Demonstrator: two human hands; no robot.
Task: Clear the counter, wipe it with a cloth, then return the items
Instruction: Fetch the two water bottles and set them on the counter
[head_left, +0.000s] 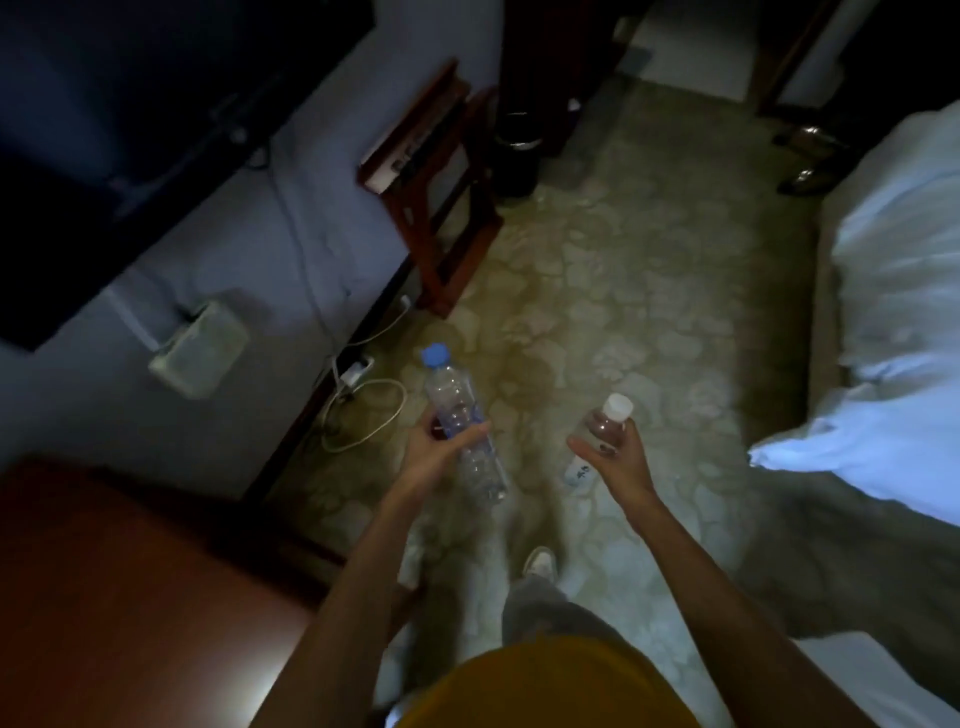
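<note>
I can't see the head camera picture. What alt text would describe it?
A person stands on a patterned floor, the left hand holding a clear bottle with a blue cap, the right hand holding a smaller white-capped bottle. A white bed lies at right, a wooden counter at lower left.

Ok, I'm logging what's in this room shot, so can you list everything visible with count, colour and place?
clear plastic bottle with blue cap: one, held in left hand, centre
small bottle with white cap: one, clear with dark contents, held in right hand
pale green box: one, against the wall, left
white cables: several, on the floor by the wall
dark red wooden folding stand: one, upper centre
black bin: one, behind the stand
white bedding: right edge
reddish-brown wooden counter: one, lower left
patterned beige floor: centre
left hand: fingers round the blue-capped bottle
right hand: fingers round the white-capped bottle
</note>
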